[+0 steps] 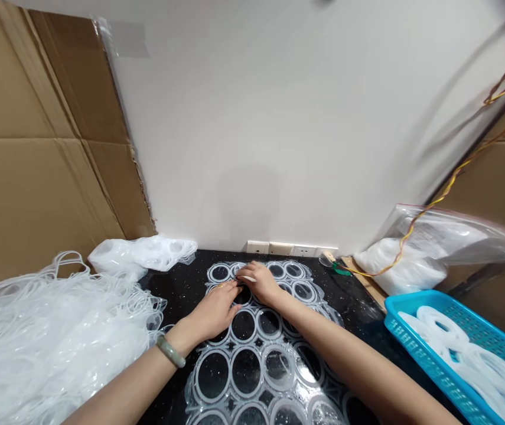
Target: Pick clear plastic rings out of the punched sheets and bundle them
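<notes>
The left hand [212, 311] and right hand [258, 282] are resting close together, fingers pressed together, on a clear plastic sheet [258, 386] of ring shapes lying on the black speckled counter [354, 307]; I cannot tell whether they are pinching it. A jade bangle [170, 352] is circling the left wrist. A heap of clear plastic [48, 336] is lying left, and a blue basket [429, 336] of white rings [465, 354] is sitting right.

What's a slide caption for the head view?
Head view: left hand and right hand on a clear plastic ring sheet on a black speckled counter, blue basket at right.
</notes>
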`<control>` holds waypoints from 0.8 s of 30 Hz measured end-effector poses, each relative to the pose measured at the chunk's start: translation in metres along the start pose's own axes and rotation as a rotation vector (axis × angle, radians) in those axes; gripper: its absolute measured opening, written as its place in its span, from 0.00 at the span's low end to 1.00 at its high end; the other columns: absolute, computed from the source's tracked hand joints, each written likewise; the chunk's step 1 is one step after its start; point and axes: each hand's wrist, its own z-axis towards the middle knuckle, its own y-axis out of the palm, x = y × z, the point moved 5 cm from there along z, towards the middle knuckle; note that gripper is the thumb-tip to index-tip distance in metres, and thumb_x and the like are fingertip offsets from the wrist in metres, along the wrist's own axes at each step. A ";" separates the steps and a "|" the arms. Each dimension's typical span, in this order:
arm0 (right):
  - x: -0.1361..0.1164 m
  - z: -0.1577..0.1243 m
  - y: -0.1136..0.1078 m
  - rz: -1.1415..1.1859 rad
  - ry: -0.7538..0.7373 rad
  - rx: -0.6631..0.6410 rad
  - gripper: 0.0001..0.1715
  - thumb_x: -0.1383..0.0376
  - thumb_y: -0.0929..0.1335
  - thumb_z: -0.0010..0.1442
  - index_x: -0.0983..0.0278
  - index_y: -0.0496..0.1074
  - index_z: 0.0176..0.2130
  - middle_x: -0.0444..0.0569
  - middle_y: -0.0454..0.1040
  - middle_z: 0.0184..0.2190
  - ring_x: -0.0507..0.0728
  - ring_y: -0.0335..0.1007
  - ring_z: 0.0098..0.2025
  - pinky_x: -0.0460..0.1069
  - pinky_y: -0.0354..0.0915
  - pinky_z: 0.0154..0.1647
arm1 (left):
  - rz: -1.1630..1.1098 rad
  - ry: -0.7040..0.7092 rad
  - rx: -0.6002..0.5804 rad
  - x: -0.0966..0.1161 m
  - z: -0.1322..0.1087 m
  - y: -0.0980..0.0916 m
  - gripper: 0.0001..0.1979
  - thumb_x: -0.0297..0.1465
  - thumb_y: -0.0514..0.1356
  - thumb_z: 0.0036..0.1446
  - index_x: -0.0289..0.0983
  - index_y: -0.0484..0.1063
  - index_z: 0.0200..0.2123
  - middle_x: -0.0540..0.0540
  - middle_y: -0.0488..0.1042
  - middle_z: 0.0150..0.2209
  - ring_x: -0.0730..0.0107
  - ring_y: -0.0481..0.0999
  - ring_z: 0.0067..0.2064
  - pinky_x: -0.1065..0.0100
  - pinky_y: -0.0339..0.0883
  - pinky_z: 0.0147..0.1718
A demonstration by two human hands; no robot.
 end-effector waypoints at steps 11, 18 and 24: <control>0.059 0.034 -0.039 0.125 0.439 0.446 0.21 0.60 0.59 0.67 0.63 0.78 0.44 0.56 0.79 0.44 0.64 0.73 0.48 0.56 0.63 0.51 | -0.054 0.040 -0.079 -0.001 -0.009 -0.012 0.21 0.35 0.57 0.63 0.41 0.66 0.59 0.42 0.62 0.64 0.58 0.60 0.65 0.54 0.57 0.62; 0.010 0.035 0.010 0.409 0.283 0.208 0.13 0.60 0.67 0.60 0.61 0.81 0.36 0.51 0.81 0.38 0.61 0.77 0.41 0.52 0.69 0.44 | 0.003 -0.046 -0.039 -0.018 -0.030 -0.023 0.22 0.37 0.55 0.65 0.37 0.66 0.60 0.38 0.62 0.64 0.55 0.60 0.65 0.52 0.58 0.62; -0.001 0.036 0.041 0.643 0.317 0.022 0.15 0.57 0.70 0.55 0.67 0.79 0.31 0.54 0.81 0.34 0.63 0.78 0.39 0.52 0.70 0.40 | 0.019 -0.059 -0.028 -0.024 -0.037 -0.019 0.23 0.36 0.56 0.64 0.35 0.65 0.60 0.36 0.62 0.63 0.54 0.60 0.65 0.51 0.56 0.62</control>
